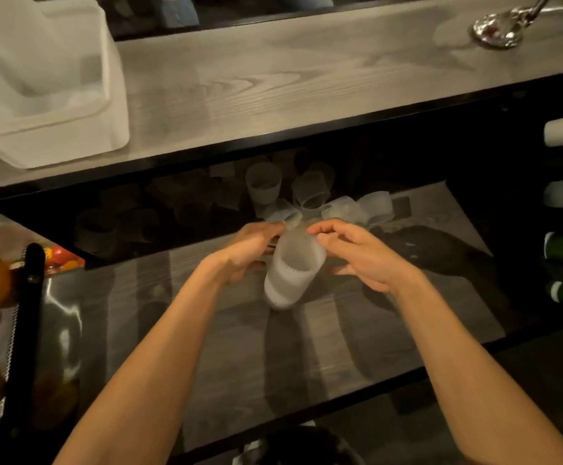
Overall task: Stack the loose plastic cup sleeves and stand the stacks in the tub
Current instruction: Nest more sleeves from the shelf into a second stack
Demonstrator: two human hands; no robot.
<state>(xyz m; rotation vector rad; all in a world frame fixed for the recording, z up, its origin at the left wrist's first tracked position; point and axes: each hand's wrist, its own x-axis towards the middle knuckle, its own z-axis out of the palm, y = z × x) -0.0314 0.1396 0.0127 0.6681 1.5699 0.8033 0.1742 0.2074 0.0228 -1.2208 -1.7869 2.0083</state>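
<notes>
A stack of cup sleeves [293, 273] is held tilted between both hands, just above the lower counter [307, 357]. The left hand [249, 251] is curled round its left side. The right hand [364, 258] is half closed, with fingertips at the rim and the thumb against the right side. Loose sleeves [310, 193] are scattered just beyond. The tub [55, 146] is seen far left on the upper counter [273, 82], and a metal spoon [498, 28] far right. The room is dim.
</notes>
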